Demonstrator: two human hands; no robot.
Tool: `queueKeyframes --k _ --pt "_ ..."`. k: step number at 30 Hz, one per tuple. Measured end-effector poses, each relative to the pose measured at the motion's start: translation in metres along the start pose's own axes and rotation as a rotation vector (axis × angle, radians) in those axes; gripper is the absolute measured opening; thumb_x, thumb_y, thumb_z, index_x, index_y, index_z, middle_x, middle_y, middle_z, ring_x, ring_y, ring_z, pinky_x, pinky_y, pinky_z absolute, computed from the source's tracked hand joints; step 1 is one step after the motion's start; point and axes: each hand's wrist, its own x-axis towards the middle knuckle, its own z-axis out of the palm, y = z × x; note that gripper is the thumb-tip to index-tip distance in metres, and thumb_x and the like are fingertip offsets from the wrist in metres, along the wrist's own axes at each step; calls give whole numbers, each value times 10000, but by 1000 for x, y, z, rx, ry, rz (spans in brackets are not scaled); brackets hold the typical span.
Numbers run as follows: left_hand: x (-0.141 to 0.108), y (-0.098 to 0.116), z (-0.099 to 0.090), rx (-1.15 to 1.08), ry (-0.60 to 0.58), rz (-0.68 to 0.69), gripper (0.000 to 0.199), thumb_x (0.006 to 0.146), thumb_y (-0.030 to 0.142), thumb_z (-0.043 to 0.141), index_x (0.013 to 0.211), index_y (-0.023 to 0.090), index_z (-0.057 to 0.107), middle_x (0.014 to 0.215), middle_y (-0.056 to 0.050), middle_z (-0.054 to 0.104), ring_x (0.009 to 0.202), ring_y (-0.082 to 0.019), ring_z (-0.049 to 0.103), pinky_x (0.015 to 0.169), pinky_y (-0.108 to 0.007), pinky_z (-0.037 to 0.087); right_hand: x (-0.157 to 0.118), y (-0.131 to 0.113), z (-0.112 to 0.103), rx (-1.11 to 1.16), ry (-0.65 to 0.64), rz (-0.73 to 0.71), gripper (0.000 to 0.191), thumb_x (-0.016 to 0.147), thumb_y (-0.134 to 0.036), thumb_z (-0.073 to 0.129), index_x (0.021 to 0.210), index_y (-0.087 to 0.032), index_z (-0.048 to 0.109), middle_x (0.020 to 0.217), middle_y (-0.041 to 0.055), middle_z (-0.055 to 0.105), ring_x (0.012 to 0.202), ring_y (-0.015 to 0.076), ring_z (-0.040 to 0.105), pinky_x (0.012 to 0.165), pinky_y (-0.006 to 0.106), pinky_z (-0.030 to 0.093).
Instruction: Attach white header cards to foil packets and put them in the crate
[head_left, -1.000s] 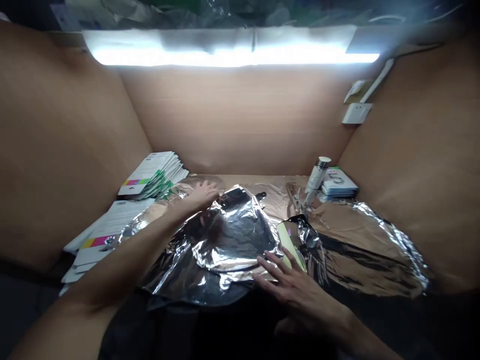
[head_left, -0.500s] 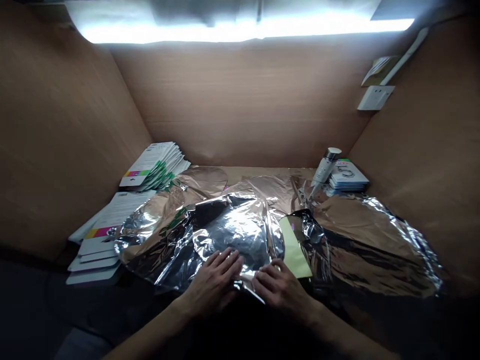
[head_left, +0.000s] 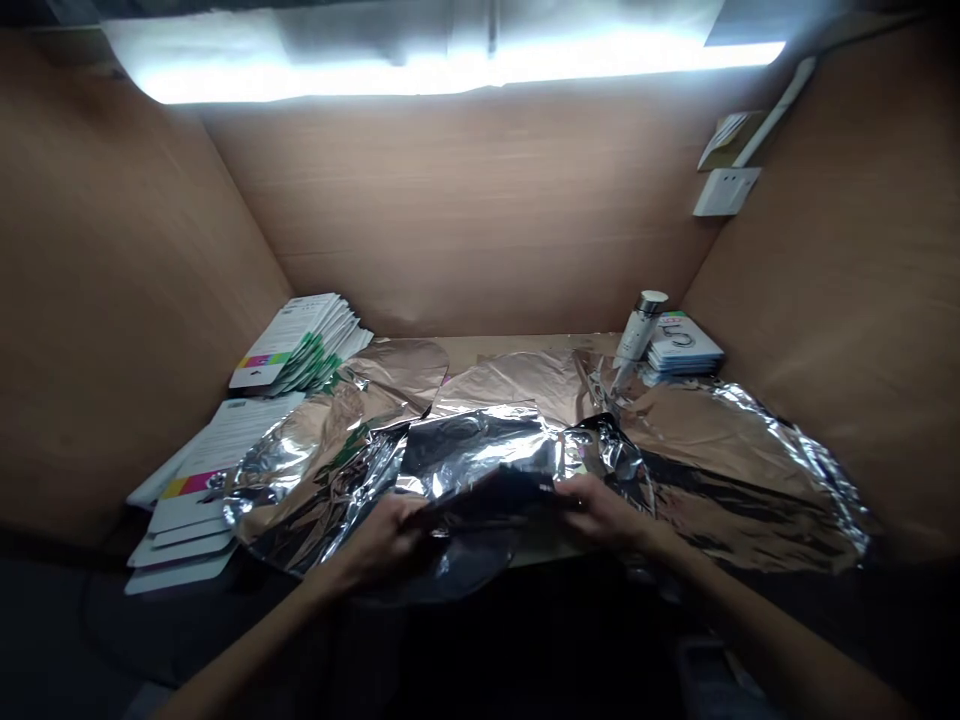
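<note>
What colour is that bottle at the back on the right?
The bottle is white, with a silver-coloured cap; it shows in the head view.

Workshop, apparently: boarded walls (head_left: pixel 450 220), strip light (head_left: pixel 450 78), card stacks (head_left: pixel 296 338) (wall socket (head_left: pixel 726 191) too).

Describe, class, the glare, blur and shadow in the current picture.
Head view: lamp overexposed to white; head view: bright glare on the foil sheet; head view: left hand and right hand soft, probably motion blur; head view: lower middle nearly black.
</note>
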Motion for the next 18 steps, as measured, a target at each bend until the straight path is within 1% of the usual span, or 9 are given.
queueKeyframes --k 3,5,7,9,10,12,14,16,18 --pt "23 -1 -7 -81 86 -223 527 917 625 484 599 205 476 556 33 434 553 -138 427 550 -260 314 26 2 -15 -49 89 267 347 994 -450 507 866 -161 649 734 25 666 687 201 635 638 289 484" --pt "38 -6 -8 -91 92 -264 527 874 665 505 609 211 460 546 46 399 534 -131 399 531 -256 283 36 -4 -19 -133 192 355 372 1007 -452 474 973 -131 659 828 96 692 770 248 650 696 343 496" --pt "49 -12 -10 -107 73 -298 514 815 676 556 610 212 468 539 52 400 518 -127 394 516 -253 284 39 -17 -19 -267 232 262 434 976 -463 541 1213 -109 624 1121 194 692 1032 319 642 885 436 488" --pt "56 -16 -13 -115 53 -307 488 782 659 590 632 204 497 557 46 447 522 -130 425 514 -250 317 40 -31 -16 -450 160 21 623 908 -473 648 1419 -142 516 1426 219 558 1314 363 503 1091 515 366" --pt "57 -16 -15 -113 53 -306 464 779 640 599 670 195 529 582 37 489 538 -138 460 524 -251 348 41 -35 -14 -534 88 -111 655 892 -452 666 1453 -160 493 1478 203 522 1371 357 454 1150 529 298" --pt "55 -12 -21 -92 77 -300 422 802 587 601 845 167 611 671 3 591 604 -172 551 573 -274 427 46 -39 -11 -644 -58 -264 499 917 -347 615 1378 -165 560 1352 168 625 1289 308 531 1185 521 245" --pt "47 -2 -26 -52 129 -276 488 836 523 610 1145 146 614 867 -61 694 764 -229 646 691 -336 510 52 -37 -9 -707 -159 -289 287 920 -228 559 1183 -162 653 1078 116 717 1062 253 633 1169 491 277" --pt "36 9 -30 102 155 -112 632 849 475 656 1392 181 520 1234 -145 686 1101 -306 647 930 -443 516 56 -35 -9 -740 -215 -302 169 896 -174 558 1015 -175 678 899 74 711 916 226 643 1147 472 310" --pt "22 15 -29 350 89 142 737 817 427 733 1485 252 477 1537 -143 512 1406 -365 461 1145 -533 380 52 -37 -9 -720 -220 -344 125 891 -172 574 964 -193 673 873 58 701 918 224 634 1138 460 327"
